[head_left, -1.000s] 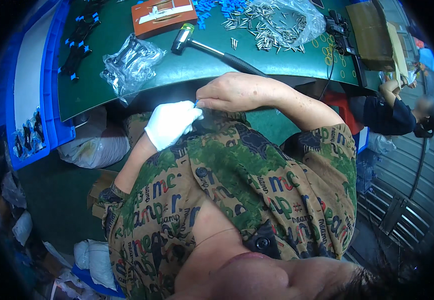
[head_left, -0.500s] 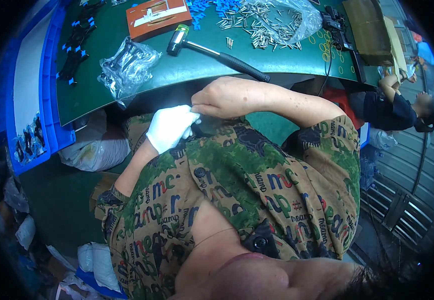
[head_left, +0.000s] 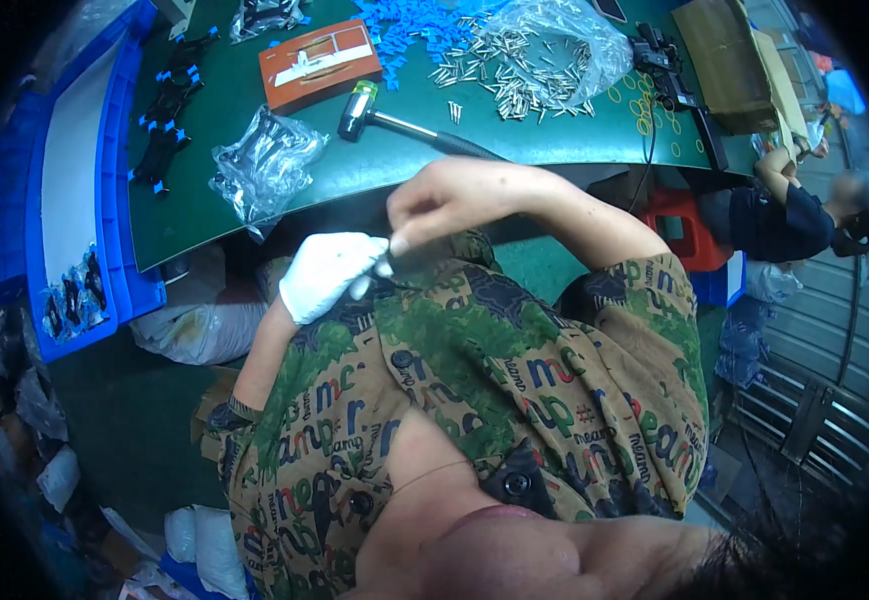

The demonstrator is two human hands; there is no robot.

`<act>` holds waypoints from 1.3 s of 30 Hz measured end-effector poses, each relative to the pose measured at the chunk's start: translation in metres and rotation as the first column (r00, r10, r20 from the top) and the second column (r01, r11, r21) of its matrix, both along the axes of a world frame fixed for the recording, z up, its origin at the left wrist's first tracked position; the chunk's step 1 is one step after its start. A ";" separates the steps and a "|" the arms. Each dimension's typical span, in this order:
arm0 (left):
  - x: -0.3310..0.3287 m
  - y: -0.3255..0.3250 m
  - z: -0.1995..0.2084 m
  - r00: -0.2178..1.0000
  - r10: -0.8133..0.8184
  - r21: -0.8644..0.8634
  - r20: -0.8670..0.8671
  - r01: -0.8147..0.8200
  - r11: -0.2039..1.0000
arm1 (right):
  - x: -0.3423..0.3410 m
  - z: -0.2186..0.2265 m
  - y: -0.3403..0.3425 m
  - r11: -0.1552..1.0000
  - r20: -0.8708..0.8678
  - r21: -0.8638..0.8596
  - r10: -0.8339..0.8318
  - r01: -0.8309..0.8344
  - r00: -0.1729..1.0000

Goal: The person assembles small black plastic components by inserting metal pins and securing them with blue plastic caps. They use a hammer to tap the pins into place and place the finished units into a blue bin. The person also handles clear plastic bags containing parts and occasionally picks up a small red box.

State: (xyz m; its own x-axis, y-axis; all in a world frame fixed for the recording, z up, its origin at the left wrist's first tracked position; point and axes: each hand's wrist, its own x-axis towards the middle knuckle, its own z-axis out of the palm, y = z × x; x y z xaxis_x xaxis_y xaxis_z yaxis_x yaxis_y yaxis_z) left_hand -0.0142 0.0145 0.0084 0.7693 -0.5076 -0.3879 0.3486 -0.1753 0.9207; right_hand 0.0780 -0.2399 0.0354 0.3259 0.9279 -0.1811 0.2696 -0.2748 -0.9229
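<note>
My left hand, in a white glove, is closed in front of my body below the table's near edge. Against its fingertips, my bare right hand pinches with thumb and forefinger. A small dark spot shows where the two hands meet, but what they hold is too small to make out. Closest on the green table lies a hammer with a black grip and a black and yellow-green head. Left of it rests a clear plastic bag of black parts.
Behind the hammer sits an orange-brown box. Blue pieces and loose metal pins lie at the back, yellow rings to the right. Dark linked parts with blue ends lie left, beside a blue bin. Another person is at far right.
My right hand has lifted slightly and its curled fingers have loosened a little, while the thumb stays by the glove. My left hand has shifted slightly left and down. The whole view has moved a little.
</note>
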 end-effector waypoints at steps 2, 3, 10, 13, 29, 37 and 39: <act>0.001 0.010 -0.006 0.997 0.076 -0.007 0.007 -0.076 0.997 | 0.009 0.020 -0.015 0.973 0.277 -0.058 -0.198 0.222 0.940; 0.001 0.015 -0.008 0.993 0.115 -0.113 -0.006 -0.115 0.987 | 0.017 0.018 -0.026 0.948 0.416 -0.055 -0.262 0.312 0.871; 0.005 0.021 -0.014 0.971 0.198 -0.231 -0.135 -0.225 0.947 | 0.049 -0.015 -0.070 0.850 0.833 -0.029 -0.270 0.525 0.483; 0.011 0.034 -0.007 0.990 0.127 -0.074 -0.061 -0.131 0.989 | 0.054 -0.026 -0.068 0.858 0.881 -0.074 -0.183 0.509 0.437; 0.012 0.033 0.010 0.880 0.466 -0.175 0.093 -0.446 0.878 | 0.039 -0.036 -0.077 0.882 0.968 -0.020 -0.100 0.471 0.229; 0.016 -0.017 0.000 0.946 0.303 -0.036 0.114 -0.301 0.953 | 0.004 -0.040 -0.115 0.877 0.958 0.001 -0.138 0.481 0.250; 0.017 -0.024 -0.008 0.953 0.282 -0.034 0.112 -0.280 0.959 | -0.005 -0.042 -0.123 0.879 0.966 0.029 -0.147 0.477 0.212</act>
State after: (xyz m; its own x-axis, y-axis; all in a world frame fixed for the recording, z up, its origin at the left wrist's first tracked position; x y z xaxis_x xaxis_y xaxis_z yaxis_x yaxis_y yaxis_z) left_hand 0.0030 -0.0092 0.0006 0.9206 -0.2703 -0.2819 0.2737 -0.0684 0.9594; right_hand 0.0732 -0.3626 -0.0066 0.6659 0.6851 0.2953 0.7136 -0.7004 0.0159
